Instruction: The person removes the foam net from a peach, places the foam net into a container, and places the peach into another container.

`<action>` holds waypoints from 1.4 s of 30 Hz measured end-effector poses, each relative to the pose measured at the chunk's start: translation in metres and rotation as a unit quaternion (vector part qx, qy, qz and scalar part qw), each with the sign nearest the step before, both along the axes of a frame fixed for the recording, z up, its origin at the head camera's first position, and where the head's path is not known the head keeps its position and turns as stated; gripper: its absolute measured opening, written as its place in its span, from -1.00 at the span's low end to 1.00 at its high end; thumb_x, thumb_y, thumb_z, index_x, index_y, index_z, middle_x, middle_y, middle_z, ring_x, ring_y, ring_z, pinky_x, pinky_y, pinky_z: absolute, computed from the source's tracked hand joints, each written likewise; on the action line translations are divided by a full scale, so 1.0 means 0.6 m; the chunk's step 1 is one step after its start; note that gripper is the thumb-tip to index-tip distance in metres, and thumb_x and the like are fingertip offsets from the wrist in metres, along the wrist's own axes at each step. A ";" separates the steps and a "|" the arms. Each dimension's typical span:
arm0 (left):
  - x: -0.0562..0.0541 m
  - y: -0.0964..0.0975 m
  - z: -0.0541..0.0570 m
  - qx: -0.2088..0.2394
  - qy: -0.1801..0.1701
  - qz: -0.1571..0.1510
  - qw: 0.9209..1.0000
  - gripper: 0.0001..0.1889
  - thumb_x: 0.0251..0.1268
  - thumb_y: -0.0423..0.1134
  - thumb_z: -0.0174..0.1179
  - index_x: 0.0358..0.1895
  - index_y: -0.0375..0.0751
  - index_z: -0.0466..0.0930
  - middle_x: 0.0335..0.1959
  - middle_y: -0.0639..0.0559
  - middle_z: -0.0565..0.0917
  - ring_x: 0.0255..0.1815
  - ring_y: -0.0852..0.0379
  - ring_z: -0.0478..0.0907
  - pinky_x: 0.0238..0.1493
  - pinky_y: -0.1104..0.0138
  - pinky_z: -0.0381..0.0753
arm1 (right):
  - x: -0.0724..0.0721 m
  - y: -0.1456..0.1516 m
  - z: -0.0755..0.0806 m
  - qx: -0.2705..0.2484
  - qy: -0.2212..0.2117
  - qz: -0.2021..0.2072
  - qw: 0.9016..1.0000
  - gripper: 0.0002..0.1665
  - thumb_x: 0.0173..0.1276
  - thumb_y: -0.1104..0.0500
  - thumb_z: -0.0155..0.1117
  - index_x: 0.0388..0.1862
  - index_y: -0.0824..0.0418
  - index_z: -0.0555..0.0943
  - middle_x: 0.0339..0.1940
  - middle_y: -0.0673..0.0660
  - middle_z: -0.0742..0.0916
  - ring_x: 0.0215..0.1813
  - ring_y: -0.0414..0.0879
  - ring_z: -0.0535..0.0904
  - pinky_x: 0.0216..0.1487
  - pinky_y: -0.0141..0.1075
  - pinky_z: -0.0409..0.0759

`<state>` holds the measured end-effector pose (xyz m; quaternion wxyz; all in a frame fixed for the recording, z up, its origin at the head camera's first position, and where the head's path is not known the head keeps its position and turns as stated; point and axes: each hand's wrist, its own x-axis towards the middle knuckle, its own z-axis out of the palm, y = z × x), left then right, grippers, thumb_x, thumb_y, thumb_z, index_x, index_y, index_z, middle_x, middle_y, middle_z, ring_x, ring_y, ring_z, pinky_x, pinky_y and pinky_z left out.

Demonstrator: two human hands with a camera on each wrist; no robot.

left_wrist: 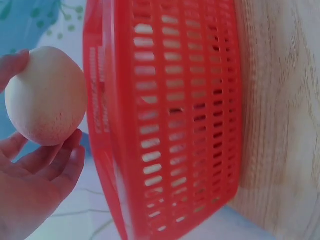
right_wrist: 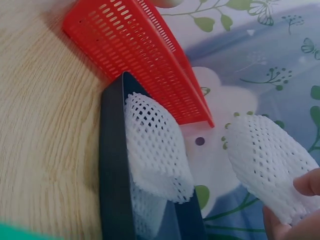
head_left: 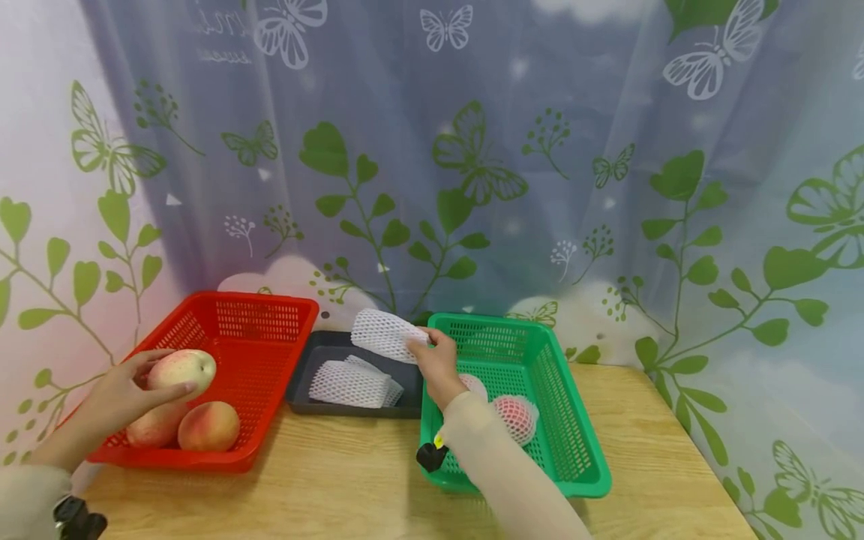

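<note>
My left hand (head_left: 116,396) grips a pale yellow-pink peach (head_left: 182,373), held up over the front left part of the red basket (head_left: 259,360). Two more peaches (head_left: 208,427) lie in that basket beneath it. In the left wrist view the held peach (left_wrist: 46,96) sits between thumb and fingers, beside the basket's rim. My right hand (head_left: 439,367) pinches one end of a white foam net sleeve (head_left: 386,334) above the dark tray (head_left: 304,409). The sleeve (right_wrist: 272,160) looks flat and hollow in the right wrist view. Further foam net sleeves (head_left: 351,383) lie in the tray.
A green basket (head_left: 574,420) stands to the right, under my right forearm, with net-wrapped peaches (head_left: 516,418) inside. The tray sits between the two baskets on the wooden table (head_left: 337,480). Behind everything hangs a curtain (head_left: 418,187) printed with leaves and butterflies.
</note>
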<state>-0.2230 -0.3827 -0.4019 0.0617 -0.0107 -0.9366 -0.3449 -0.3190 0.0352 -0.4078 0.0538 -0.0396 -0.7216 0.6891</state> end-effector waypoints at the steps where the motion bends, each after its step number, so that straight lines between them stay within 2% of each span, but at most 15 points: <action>1: -0.002 -0.003 0.000 -0.005 -0.003 0.005 1.000 -0.12 0.19 0.08 0.30 0.36 -0.49 0.16 0.10 -0.53 0.45 -0.11 -0.13 0.53 -0.30 0.28 0.55 | -0.003 -0.004 -0.003 0.002 0.002 -0.010 1.000 -0.67 0.26 0.35 0.26 0.02 0.32 0.62 0.02 0.25 0.62 0.01 0.06 0.55 0.01 -0.15 0.58; 3: -0.004 -0.010 -0.003 -0.012 -0.011 0.013 1.000 -0.08 0.20 0.11 0.27 0.37 -0.54 0.11 0.15 -0.60 0.38 0.00 -0.37 0.44 -0.22 0.13 0.56 | -0.007 -0.010 -0.007 0.002 0.000 -0.025 1.000 -0.66 0.24 0.36 0.26 0.02 0.33 0.62 0.04 0.26 0.62 0.04 0.08 0.54 0.03 -0.13 0.57; 4: -0.005 -0.013 -0.005 -0.014 -0.012 0.016 1.000 -0.07 0.20 0.12 0.26 0.36 -0.57 0.09 0.16 -0.62 0.35 0.04 -0.42 0.41 -0.18 0.05 0.56 | -0.009 -0.013 -0.010 0.001 -0.001 -0.031 1.000 -0.66 0.24 0.36 0.25 0.03 0.35 0.62 0.05 0.27 0.62 0.06 0.10 0.54 0.05 -0.11 0.56; 8: -0.011 -0.023 -0.015 -0.011 -0.015 0.030 0.999 -0.05 0.21 0.14 0.24 0.34 -0.63 0.09 0.18 -0.66 0.31 0.07 -0.48 0.37 -0.05 -0.18 0.48 | -0.011 -0.023 -0.018 -0.003 -0.017 -0.040 0.999 -0.62 0.29 0.32 0.22 0.10 0.35 0.58 0.10 0.28 0.61 0.14 0.15 0.51 0.12 -0.02 0.53; 14: -0.023 -0.038 -0.033 -0.003 -0.009 0.057 0.998 -0.05 0.21 0.13 0.25 0.30 -0.67 0.10 0.14 -0.67 0.32 -0.01 -0.44 0.40 -0.10 -0.16 0.51 | -0.016 -0.046 -0.029 0.030 0.011 -0.089 0.996 -0.63 0.26 0.34 0.22 0.06 0.42 0.59 0.05 0.33 0.66 0.12 0.18 0.56 0.12 -0.04 0.55; 16: -0.028 -0.042 -0.037 0.007 0.001 0.063 0.998 -0.07 0.21 0.12 0.25 0.30 -0.66 0.12 0.14 -0.65 0.33 -0.02 -0.41 0.42 -0.15 -0.07 0.55 | -0.018 -0.055 -0.033 0.038 0.021 -0.114 0.992 -0.68 0.24 0.36 0.23 -0.01 0.38 0.64 -0.01 0.31 0.70 0.07 0.16 0.59 0.08 -0.05 0.58; 19: -0.034 -0.043 -0.043 0.020 0.020 0.076 0.997 -0.10 0.20 0.10 0.26 0.29 -0.66 0.14 0.14 -0.62 0.34 -0.02 -0.40 0.40 -0.16 -0.03 0.52 | -0.020 -0.066 -0.040 0.041 0.032 -0.132 0.990 -0.73 0.23 0.38 0.23 -0.10 0.28 0.71 -0.06 0.24 0.73 0.02 0.13 0.62 0.03 -0.07 0.60; 26: -0.037 -0.039 -0.050 0.052 0.033 0.103 0.993 -0.08 0.22 0.07 0.25 0.31 -0.66 0.07 0.18 -0.63 0.27 0.05 -0.47 0.30 -0.02 -0.24 0.39 | -0.015 -0.088 -0.058 0.042 0.028 -0.125 0.991 -0.73 0.23 0.37 0.30 -0.11 0.17 0.74 0.00 0.21 0.72 0.07 0.11 0.60 0.01 -0.09 0.61; 35: -0.051 -0.024 -0.062 0.085 0.039 0.121 0.988 -0.06 0.21 0.06 0.26 0.37 -0.61 0.02 0.24 -0.63 0.20 0.11 -0.48 0.23 0.06 -0.27 0.34 | -0.015 -0.092 -0.075 0.065 0.048 -0.158 0.984 -0.76 0.19 0.38 0.29 -0.15 0.23 0.72 -0.08 0.24 0.73 0.03 0.16 0.60 0.05 -0.03 0.57; 38: -0.055 -0.024 -0.066 0.091 0.040 0.125 0.987 -0.05 0.22 0.07 0.25 0.38 -0.60 -0.01 0.25 -0.63 0.21 0.11 -0.47 0.24 0.06 -0.27 0.35 | -0.017 -0.093 -0.081 0.071 0.029 -0.150 0.986 -0.76 0.19 0.38 0.30 -0.15 0.24 0.71 -0.06 0.24 0.72 0.05 0.15 0.59 0.07 -0.04 0.57; 42: -0.059 -0.023 -0.068 0.094 0.046 0.128 0.986 -0.05 0.23 0.07 0.24 0.40 -0.58 -0.01 0.26 -0.61 0.22 0.11 -0.46 0.24 0.06 -0.27 0.35 | -0.016 -0.094 -0.086 0.083 -0.009 -0.114 0.990 -0.76 0.20 0.34 0.30 -0.13 0.26 0.70 -0.05 0.25 0.71 0.07 0.15 0.58 0.06 -0.07 0.57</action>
